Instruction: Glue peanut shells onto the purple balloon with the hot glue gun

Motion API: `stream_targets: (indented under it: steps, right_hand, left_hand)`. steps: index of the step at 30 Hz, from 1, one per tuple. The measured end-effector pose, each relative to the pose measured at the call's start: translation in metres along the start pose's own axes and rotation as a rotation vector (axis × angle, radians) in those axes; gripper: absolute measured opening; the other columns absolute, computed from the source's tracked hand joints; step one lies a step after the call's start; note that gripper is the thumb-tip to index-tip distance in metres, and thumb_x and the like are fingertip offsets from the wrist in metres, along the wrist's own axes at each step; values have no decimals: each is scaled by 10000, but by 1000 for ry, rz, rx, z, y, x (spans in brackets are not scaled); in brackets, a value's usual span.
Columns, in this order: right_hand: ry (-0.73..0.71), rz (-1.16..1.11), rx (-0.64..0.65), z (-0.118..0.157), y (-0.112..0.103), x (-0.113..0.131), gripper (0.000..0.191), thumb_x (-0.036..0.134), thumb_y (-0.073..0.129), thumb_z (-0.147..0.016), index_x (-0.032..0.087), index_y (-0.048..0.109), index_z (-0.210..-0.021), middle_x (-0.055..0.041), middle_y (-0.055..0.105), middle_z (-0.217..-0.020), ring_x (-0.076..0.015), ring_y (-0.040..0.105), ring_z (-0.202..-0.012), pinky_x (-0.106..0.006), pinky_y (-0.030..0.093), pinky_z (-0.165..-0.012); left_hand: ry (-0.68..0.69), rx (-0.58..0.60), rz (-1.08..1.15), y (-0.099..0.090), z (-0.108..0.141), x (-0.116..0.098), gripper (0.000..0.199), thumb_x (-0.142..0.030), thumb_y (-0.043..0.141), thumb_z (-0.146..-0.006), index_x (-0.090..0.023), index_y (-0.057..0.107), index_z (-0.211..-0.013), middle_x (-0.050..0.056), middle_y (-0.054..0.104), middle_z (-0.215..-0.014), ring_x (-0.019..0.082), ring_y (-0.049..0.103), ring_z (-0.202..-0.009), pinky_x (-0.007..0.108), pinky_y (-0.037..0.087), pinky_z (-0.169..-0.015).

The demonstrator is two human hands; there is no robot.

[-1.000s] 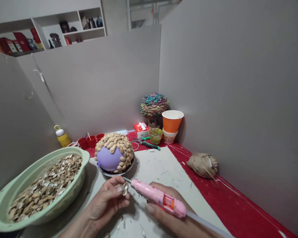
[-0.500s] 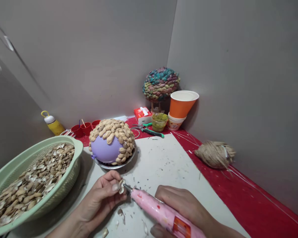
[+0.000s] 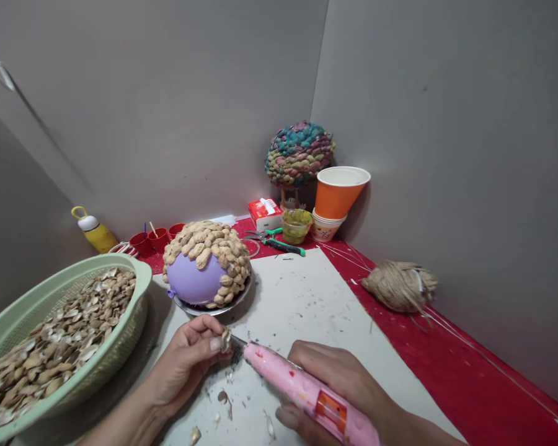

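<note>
Between thumb and fingers, my left hand (image 3: 186,365) pinches a peanut shell (image 3: 225,341). My right hand (image 3: 339,387) is wrapped round a pink glue gun (image 3: 288,384), whose dark nozzle points left at the shell, very close to it; whether they touch I cannot tell. Behind my left hand, a purple balloon (image 3: 196,280) partly covered with peanut shells rests in a metal dish (image 3: 230,305). To the left stands a green basket (image 3: 142,282) full of shells.
A coloured shell ball (image 3: 300,153), orange cup (image 3: 337,197), green-stained bowl (image 3: 297,227), tissue pack (image 3: 265,214) and pliers (image 3: 283,248) stand or lie at the back. Twine (image 3: 400,286) lies right. Red cups (image 3: 142,244) and a yellow bottle (image 3: 98,236) are back left.
The shell in my left hand has turned, showing less of its pale inside. The glue gun has shifted slightly left and up. The whole view has moved a little.
</note>
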State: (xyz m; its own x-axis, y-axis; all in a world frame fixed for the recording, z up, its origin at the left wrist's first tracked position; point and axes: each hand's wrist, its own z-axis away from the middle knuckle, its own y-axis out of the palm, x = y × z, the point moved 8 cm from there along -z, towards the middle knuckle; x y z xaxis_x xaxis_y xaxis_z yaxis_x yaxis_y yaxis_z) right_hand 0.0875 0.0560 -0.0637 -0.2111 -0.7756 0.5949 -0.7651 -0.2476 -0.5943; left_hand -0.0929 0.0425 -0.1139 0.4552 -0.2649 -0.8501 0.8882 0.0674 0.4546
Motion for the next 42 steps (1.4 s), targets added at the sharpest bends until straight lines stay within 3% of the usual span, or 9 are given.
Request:
stream_targets:
  steps: [8, 18, 27, 31, 42]
  right_hand:
    - [-20, -12, 34, -2, 0, 5, 383, 477, 486, -930, 212, 376, -676, 41, 397, -574, -90, 353, -471, -253, 222, -458]
    - [-27, 102, -42, -1, 2, 2, 464, 580, 459, -900, 215, 359, -631, 49, 377, -514, -86, 317, -421, -244, 203, -425]
    - [-58, 292, 21, -8, 2, 10, 442, 514, 526, -872, 192, 438, -583, 50, 457, -482, -68, 388, -405, -202, 246, -408]
    - [-106, 302, -2, -6, 2, 14, 453, 499, 454, -915, 192, 450, -581, 53, 438, -472, -67, 373, -403, -201, 251, -404]
    - [-59, 298, 85, 2, 10, 4, 407, 520, 533, -861, 195, 479, -622, 49, 445, -512, -74, 372, -432, -224, 229, -433]
  left_hand:
    - [38, -57, 8, -8, -4, -7, 167, -184, 802, -722, -141, 674, -821, 23, 662, -785, 121, 593, -723, 283, 499, -778]
    - [-50, 15, 72, 9, 5, 4, 192, -198, 790, -734, -160, 634, -839, 13, 617, -750, 122, 554, -725, 255, 457, -738]
    - [-76, 5, 70, 11, 5, 7, 230, -209, 815, -699, -165, 625, -821, 6, 612, -739, 124, 549, -714, 265, 466, -732]
    - [-76, -1, 61, 13, 6, 7, 229, -213, 816, -699, -159, 622, -808, 8, 612, -727, 120, 548, -700, 266, 464, -734]
    - [-67, 13, 50, 13, 6, 8, 211, -200, 796, -719, -158, 617, -823, 10, 621, -743, 118, 554, -700, 257, 456, -720]
